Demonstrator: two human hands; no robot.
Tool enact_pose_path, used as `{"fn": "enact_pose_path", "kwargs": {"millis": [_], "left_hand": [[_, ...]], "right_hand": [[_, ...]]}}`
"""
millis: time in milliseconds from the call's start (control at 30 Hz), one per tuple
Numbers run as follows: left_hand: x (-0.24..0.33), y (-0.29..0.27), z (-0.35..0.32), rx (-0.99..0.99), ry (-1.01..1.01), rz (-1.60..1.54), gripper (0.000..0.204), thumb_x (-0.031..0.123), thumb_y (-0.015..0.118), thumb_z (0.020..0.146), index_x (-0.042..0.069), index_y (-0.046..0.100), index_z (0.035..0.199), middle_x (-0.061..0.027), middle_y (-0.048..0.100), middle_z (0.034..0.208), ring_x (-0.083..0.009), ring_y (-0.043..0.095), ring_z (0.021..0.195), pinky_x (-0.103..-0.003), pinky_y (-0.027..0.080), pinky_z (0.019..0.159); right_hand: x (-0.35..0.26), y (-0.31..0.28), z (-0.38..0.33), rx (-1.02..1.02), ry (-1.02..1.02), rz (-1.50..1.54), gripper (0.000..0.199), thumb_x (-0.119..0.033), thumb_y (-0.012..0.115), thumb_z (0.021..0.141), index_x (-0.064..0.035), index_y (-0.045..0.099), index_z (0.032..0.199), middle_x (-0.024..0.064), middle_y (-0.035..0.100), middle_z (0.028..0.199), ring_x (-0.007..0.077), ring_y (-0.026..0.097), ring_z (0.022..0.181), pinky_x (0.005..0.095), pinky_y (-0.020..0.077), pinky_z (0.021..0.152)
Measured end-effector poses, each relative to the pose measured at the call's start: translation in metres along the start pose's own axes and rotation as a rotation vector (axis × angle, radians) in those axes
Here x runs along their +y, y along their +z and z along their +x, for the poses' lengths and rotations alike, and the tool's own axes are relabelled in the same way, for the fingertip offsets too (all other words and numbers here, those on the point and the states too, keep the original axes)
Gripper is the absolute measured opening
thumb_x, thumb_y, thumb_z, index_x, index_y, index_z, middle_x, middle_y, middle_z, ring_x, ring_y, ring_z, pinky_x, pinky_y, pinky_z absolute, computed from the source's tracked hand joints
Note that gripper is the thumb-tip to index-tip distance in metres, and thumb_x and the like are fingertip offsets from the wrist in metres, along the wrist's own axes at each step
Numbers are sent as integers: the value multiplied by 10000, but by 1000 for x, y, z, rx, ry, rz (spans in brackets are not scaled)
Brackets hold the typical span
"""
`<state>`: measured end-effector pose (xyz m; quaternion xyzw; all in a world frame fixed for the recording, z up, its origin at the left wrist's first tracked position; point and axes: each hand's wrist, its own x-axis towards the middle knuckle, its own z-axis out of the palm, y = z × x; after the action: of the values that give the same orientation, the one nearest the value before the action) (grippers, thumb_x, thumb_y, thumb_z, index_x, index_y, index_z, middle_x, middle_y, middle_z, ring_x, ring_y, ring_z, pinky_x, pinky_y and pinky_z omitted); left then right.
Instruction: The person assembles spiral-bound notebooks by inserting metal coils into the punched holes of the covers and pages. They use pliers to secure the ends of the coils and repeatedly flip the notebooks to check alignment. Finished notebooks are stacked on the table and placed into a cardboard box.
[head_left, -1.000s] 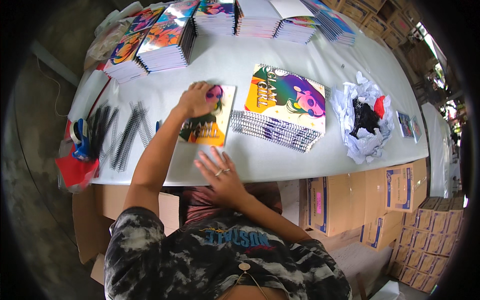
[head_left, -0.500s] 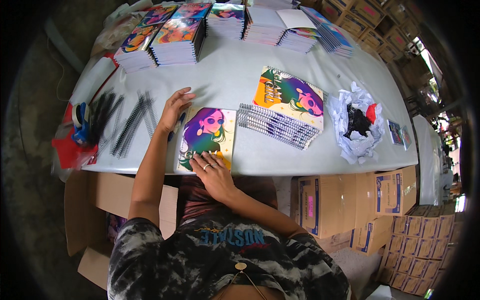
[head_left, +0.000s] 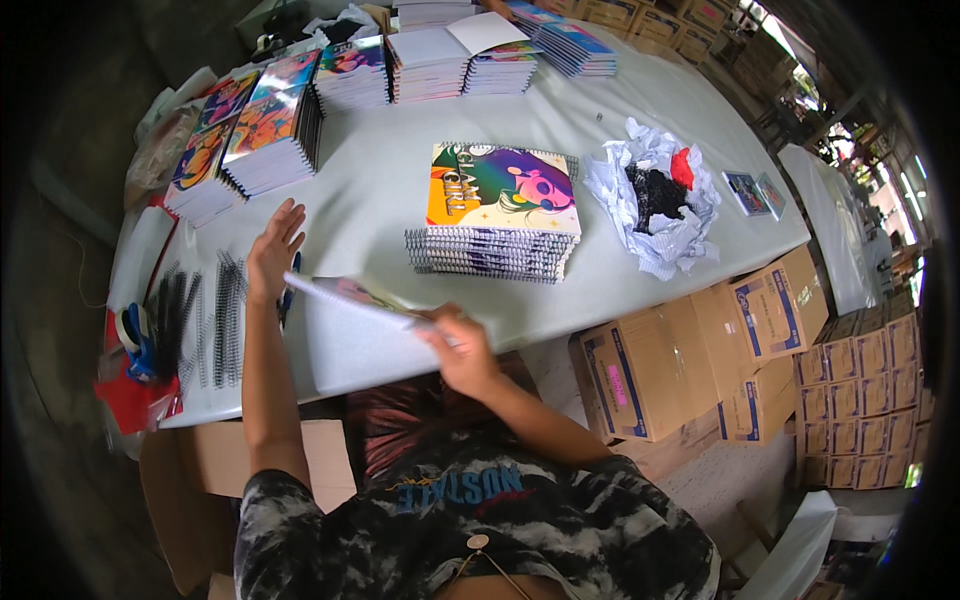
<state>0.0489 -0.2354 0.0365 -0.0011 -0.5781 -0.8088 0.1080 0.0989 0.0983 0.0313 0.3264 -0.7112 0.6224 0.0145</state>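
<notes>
My right hand (head_left: 462, 352) grips the right end of a thin notebook (head_left: 350, 300), raised off the table and tilted nearly edge-on; it is a little blurred. Beside the notebook's far left end, my left hand (head_left: 273, 252) is raised with its fingers stretched out and nothing in it. A small blue tool (head_left: 289, 285), partly hidden by my left wrist, lies on the table. Ahead of my right hand stands a stack of spiral-bound notebooks (head_left: 505, 195) with colourful illustrated covers. Loose black spiral binding coils (head_left: 230, 320) lie left of my left forearm.
Stacks of bound notebooks (head_left: 265, 155) line the far side. A crumpled paper nest (head_left: 625, 205) holding black and red material is on the right. A blue tape dispenser (head_left: 137, 345) sits at the left edge. Cardboard boxes (head_left: 655, 365) stand below the right edge. Part of another person's hand shows at the top.
The notebook that lay flat under my right hand is now lifted and tilted in it. My left hand stays raised and open. The whole view has turned, shifting the table's contents leftward.
</notes>
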Motion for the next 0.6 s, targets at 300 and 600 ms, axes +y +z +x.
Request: {"fn": "enact_pose_path", "kwargs": {"millis": [300,600], "left_hand": [[-41,107,-96,55,-137,302,285,-67,472,708,5,595,955,-36,616,890,-131,569,829,-283,443,792],[-1,2,-70,777,330,1544,191,151,583,754,68,594,925,-124,597,918,-300,597,818,-414,468,700]], "right_hand": [[33,-33,2,100,315,465,140,-7,647,785,8,618,921,41,644,863,86,581,798,234,468,740],[22,-45,18,-27,65,199,226,9,633,788,37,608,1011,65,637,891,95,574,772,237,463,721]]}}
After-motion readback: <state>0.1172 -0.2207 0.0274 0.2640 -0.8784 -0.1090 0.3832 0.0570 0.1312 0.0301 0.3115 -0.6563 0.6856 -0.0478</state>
